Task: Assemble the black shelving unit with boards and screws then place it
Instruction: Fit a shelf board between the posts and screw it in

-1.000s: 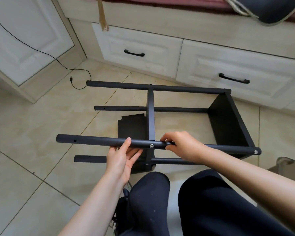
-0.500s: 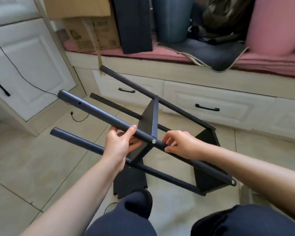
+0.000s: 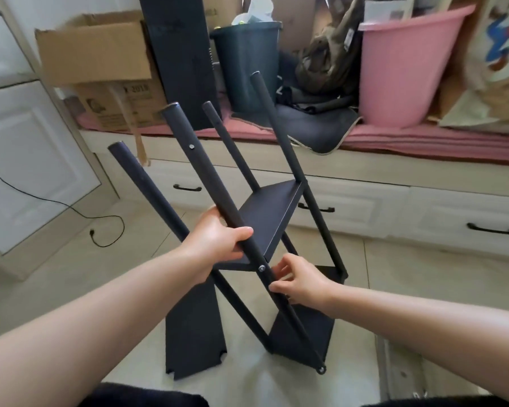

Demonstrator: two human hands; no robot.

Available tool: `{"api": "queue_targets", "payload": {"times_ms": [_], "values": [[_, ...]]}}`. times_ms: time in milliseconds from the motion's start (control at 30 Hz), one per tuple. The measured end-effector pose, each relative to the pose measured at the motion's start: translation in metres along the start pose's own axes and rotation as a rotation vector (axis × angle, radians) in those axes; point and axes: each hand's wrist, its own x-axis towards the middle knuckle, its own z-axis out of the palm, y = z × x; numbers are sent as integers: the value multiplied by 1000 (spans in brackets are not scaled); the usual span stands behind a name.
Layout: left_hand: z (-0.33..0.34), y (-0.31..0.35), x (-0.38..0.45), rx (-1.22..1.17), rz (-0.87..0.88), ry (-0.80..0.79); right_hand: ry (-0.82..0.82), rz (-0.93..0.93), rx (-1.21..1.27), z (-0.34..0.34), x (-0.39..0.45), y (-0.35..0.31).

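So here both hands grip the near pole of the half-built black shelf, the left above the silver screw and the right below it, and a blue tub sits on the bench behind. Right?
One detail is wrong: the tub on the bench is pink, not blue, as the head view shows. The rest holds: the left hand grips the near pole above the silver screw, and the right hand holds it below.

— The poles (image 3: 202, 183)?
— Matt black, smooth, metal by the look; the screw (image 3: 261, 268) shines silver.
— And the shelf (image 3: 272, 214)?
— Flat black board, faint sheen.
— Behind?
— Brown cardboard box (image 3: 97, 54), glossy pink plastic tub (image 3: 403, 74), dull pink cloth cushion (image 3: 423, 142). Floor (image 3: 56, 274) is glossy beige tile.
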Motion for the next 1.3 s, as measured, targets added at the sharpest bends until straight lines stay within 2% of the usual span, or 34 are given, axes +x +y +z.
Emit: {"api": "queue_targets", "payload": {"times_ms": [200,400,700,800,833,900,967,1033,1133,1300], "values": [[20,-6,-12,97,104,62,69,36,138,3,-11,14],[21,-14,-21,166,209,94,68,79,201,8,-20,12],[16,-19,-33,233,338,-11,-9,134,267,6,-29,5],[13,-21,-35,274,355,-45,-127,151,111,-13,-27,-1],[11,-21,-35,291,358,-54,-105,154,40,-25,-24,-3],[9,-22,-35,322,363,-66,72,172,-15,-58,-18,-5],[7,-24,-35,361,365,-79,285,200,78,-92,-14,-2],[4,-25,-35,409,368,-104,431,203,193,-116,-11,6],[-4,-28,-36,476,362,-142,549,192,214,-132,-5,17],[-23,-37,-43,558,348,-173,648,162,194,-138,7,20]]}}
